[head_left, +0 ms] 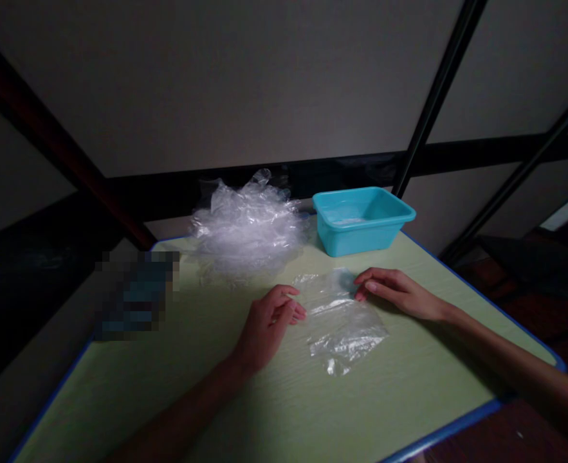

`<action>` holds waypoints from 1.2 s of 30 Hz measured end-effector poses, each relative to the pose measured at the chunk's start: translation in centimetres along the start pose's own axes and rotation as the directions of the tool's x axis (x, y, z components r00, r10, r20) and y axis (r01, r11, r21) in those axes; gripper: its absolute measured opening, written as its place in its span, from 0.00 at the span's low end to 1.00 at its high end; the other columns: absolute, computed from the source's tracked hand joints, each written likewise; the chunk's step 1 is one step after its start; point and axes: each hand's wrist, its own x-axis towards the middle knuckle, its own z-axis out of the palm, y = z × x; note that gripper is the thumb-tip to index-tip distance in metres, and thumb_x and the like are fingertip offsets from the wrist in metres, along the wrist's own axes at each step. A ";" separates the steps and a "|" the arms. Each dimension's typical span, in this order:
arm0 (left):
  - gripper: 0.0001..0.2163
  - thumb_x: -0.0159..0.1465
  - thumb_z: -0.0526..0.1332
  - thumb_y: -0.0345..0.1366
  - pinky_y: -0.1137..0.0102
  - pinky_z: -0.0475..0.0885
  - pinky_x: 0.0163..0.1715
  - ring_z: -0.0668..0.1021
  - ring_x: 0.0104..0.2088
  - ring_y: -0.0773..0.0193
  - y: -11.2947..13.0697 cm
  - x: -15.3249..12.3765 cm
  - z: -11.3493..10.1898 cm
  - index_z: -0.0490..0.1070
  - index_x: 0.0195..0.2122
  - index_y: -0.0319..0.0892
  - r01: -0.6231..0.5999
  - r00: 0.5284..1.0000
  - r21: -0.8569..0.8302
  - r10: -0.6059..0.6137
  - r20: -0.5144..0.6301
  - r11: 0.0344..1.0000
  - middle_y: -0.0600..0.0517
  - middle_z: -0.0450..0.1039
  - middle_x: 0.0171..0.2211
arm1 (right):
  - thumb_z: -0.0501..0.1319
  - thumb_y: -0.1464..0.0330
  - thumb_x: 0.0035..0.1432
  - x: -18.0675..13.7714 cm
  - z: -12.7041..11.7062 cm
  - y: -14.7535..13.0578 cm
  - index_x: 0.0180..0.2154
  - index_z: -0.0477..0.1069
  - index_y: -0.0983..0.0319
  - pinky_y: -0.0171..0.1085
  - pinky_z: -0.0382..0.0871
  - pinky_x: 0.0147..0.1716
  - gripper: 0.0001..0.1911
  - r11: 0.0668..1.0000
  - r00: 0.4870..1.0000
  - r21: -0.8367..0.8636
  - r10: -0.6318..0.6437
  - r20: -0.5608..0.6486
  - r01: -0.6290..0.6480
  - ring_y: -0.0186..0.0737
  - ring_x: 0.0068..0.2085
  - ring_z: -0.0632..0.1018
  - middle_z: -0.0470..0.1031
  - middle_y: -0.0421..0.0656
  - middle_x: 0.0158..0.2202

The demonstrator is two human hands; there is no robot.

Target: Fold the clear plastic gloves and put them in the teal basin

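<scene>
A thin, wrinkled piece of clear plastic film [344, 321] lies spread on the table between my hands; whether it is a bag or a disposable glove I cannot tell. My left hand [271, 321] is at its left edge, fingers loosely bent and apart, gripping nothing that I can see. At the upper right edge of the film, my right hand [397, 290] hovers or rests lightly with its fingers loosely curved and open. Beyond my left hand sits a heap of similar crumpled clear plastic [249, 225].
A turquoise plastic basin [361, 235] stands at the back right, with something pale and clear inside. A pixelated dark object [139, 296] is at the table's left edge. The pale green table [201, 399] has a blue rim, and a panelled wall [264, 83] rises behind it.
</scene>
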 end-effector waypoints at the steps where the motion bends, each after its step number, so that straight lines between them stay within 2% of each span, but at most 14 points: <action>1: 0.06 0.59 0.54 0.35 0.72 0.71 0.26 0.77 0.26 0.64 0.0 0.1 0.0 0.63 0.35 0.39 0.011 1.000 -0.012 -0.012 -0.015 1.000 0.52 0.74 0.25 | 0.52 0.61 0.59 0.0 0.0 0.1 0.38 0.66 0.65 0.41 0.65 0.40 0.14 1.000 1.000 0.015 0.003 -0.010 -0.003 0.37 0.36 0.74 0.73 0.45 0.34; 4: 0.06 0.57 0.55 0.35 0.72 0.71 0.24 0.77 0.24 0.63 0.2 0.2 -0.1 0.63 0.33 0.39 0.045 0.998 -0.067 -0.049 -0.049 0.997 0.52 0.74 0.23 | 0.52 0.61 0.58 -0.2 -0.2 0.3 0.38 0.66 0.65 0.41 0.66 0.39 0.14 0.999 0.999 0.045 0.010 -0.048 -0.008 0.37 0.35 0.74 0.74 0.45 0.32; 6: 0.06 0.56 0.55 0.36 0.72 0.70 0.24 0.77 0.24 0.64 0.3 0.2 -0.2 0.62 0.33 0.39 0.050 0.996 -0.090 -0.056 -0.064 0.995 0.53 0.74 0.23 | 0.52 0.61 0.58 -0.4 -0.4 0.2 0.37 0.67 0.65 0.40 0.67 0.38 0.13 1.000 0.996 0.006 -0.006 -0.093 0.007 0.38 0.35 0.74 0.74 0.45 0.32; 8: 0.06 0.57 0.55 0.36 0.72 0.71 0.25 0.77 0.25 0.64 0.3 0.2 -0.2 0.62 0.33 0.39 0.036 0.997 -0.099 -0.042 -0.066 0.994 0.53 0.74 0.23 | 0.54 0.62 0.58 -1.0 -0.8 -0.2 0.35 0.68 0.64 0.39 0.67 0.37 0.12 0.991 0.990 -0.128 -0.056 -0.127 0.040 0.38 0.36 0.74 0.74 0.46 0.33; 10: 0.07 0.57 0.55 0.36 0.71 0.71 0.27 0.78 0.26 0.64 0.3 0.2 -0.2 0.62 0.34 0.39 0.013 0.999 -0.105 -0.018 -0.046 0.994 0.52 0.74 0.24 | 0.55 0.64 0.58 -1.8 -1.2 -0.8 0.34 0.70 0.64 0.38 0.67 0.35 0.10 0.939 0.983 -0.328 -0.149 -0.103 0.108 0.38 0.36 0.74 0.73 0.46 0.34; 13: 0.07 0.58 0.55 0.36 0.70 0.72 0.28 0.78 0.29 0.63 0.2 0.1 -0.1 0.63 0.36 0.39 0.001 1.000 -0.107 0.000 0.011 0.994 0.51 0.74 0.27 | 0.52 0.68 0.60 -3.5 -1.5 -1.7 0.35 0.71 0.63 0.37 0.67 0.34 0.10 0.761 0.961 -0.597 -0.269 0.070 0.256 0.38 0.36 0.73 0.71 0.46 0.34; 16: 0.07 0.59 0.55 0.36 0.69 0.72 0.29 0.78 0.30 0.62 0.1 0.1 -0.1 0.63 0.37 0.39 0.008 0.999 -0.092 -0.004 0.046 0.996 0.51 0.74 0.28 | 0.49 0.69 0.62 -5.0 -1.5 -2.0 0.38 0.71 0.63 0.39 0.66 0.34 0.13 0.530 0.923 -0.762 -0.297 0.244 0.372 0.38 0.36 0.72 0.71 0.46 0.33; 21: 0.07 0.60 0.54 0.36 0.69 0.72 0.29 0.77 0.30 0.62 0.1 0.2 -0.1 0.63 0.37 0.39 0.005 0.998 -0.039 -0.002 0.068 0.999 0.50 0.74 0.28 | 0.45 0.71 0.64 -6.1 -0.7 -1.6 0.38 0.70 0.63 0.38 0.66 0.29 0.15 0.275 0.897 -0.862 -0.254 0.361 0.425 0.37 0.32 0.71 0.72 0.44 0.32; 25: 0.07 0.60 0.54 0.36 0.69 0.72 0.29 0.77 0.30 0.62 0.0 0.2 -0.1 0.64 0.36 0.39 -0.007 0.997 -0.028 0.009 0.074 1.000 0.50 0.74 0.28 | 0.43 0.74 0.63 -5.9 -0.3 -1.4 0.36 0.70 0.62 0.39 0.66 0.29 0.17 0.081 0.841 -0.860 -0.275 0.466 0.503 0.37 0.30 0.71 0.73 0.44 0.33; 28: 0.07 0.60 0.54 0.36 0.69 0.72 0.29 0.77 0.30 0.62 -0.2 0.2 -0.1 0.64 0.36 0.39 -0.017 0.997 -0.022 0.018 0.078 1.000 0.50 0.73 0.28 | 0.42 0.75 0.63 -5.8 -0.2 -1.4 0.32 0.71 0.63 0.39 0.66 0.28 0.19 0.036 0.823 -0.849 -0.270 0.500 0.527 0.37 0.28 0.71 0.73 0.44 0.32; 31: 0.07 0.61 0.53 0.36 0.70 0.72 0.29 0.77 0.30 0.63 -0.2 0.3 -0.1 0.64 0.36 0.39 -0.019 0.996 -0.007 0.019 0.085 1.000 0.50 0.73 0.28 | 0.43 0.76 0.63 -5.9 0.0 -1.3 0.31 0.71 0.64 0.39 0.66 0.27 0.19 0.039 0.819 -0.846 -0.278 0.502 0.532 0.38 0.28 0.71 0.73 0.45 0.31; 33: 0.07 0.61 0.53 0.36 0.70 0.72 0.29 0.77 0.30 0.63 -0.1 0.3 -0.1 0.64 0.36 0.38 -0.016 0.996 -0.003 0.016 0.088 1.000 0.50 0.73 0.29 | 0.43 0.75 0.63 -6.0 0.1 -1.2 0.31 0.70 0.63 0.39 0.67 0.28 0.18 0.076 0.825 -0.850 -0.301 0.479 0.521 0.37 0.29 0.72 0.74 0.45 0.32; 36: 0.07 0.60 0.53 0.36 0.70 0.72 0.28 0.77 0.30 0.62 0.0 0.2 0.0 0.64 0.36 0.38 0.000 0.997 -0.005 0.000 0.076 1.000 0.49 0.73 0.28 | 0.43 0.74 0.64 -6.2 0.2 -1.1 0.34 0.70 0.63 0.40 0.69 0.32 0.17 0.188 0.847 -0.852 -0.336 0.411 0.488 0.38 0.33 0.74 0.74 0.47 0.39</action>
